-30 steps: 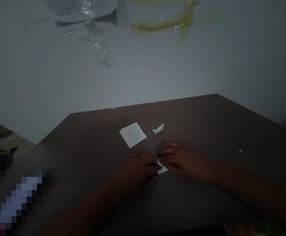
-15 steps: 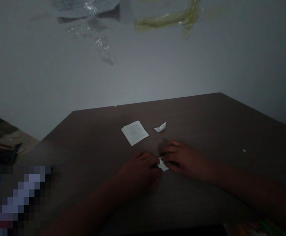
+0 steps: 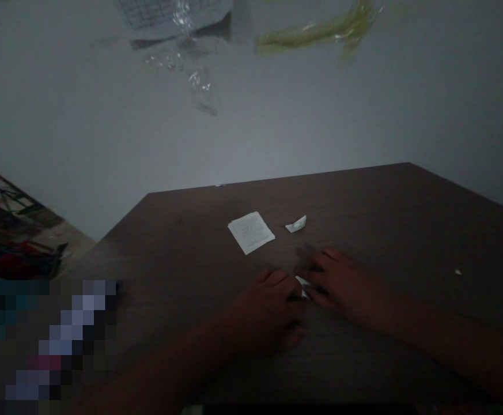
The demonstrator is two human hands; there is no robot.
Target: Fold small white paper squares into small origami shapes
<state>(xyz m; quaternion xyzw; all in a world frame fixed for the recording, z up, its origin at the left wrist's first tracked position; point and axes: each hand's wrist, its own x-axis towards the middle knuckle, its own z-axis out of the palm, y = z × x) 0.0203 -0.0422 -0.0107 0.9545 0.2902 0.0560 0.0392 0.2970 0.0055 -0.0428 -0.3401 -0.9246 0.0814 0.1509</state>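
A small folded piece of white paper (image 3: 302,282) lies on the dark wooden table between my two hands, mostly covered by fingers. My left hand (image 3: 275,308) grips its left side, with fingers curled and the thumb tucked low. From the right, my right hand (image 3: 337,282) has thumb and fingers bent onto the paper's other side. Just beyond my hands rests a little folded paper boat (image 3: 296,224). To its left is a stack of square printed paper sheets (image 3: 251,232), slightly fanned.
The brown table (image 3: 216,259) meets a pale wall (image 3: 277,115) at its far edge. A tiny paper scrap (image 3: 457,272) lies to the right. Yellow tape (image 3: 311,37) and clear tape are stuck on the wall. A pixelated patch hides the lower left.
The view has shifted, so the table and papers appear further right. Less of the folded paper shows between my hands, and my fingers have closed in over it.
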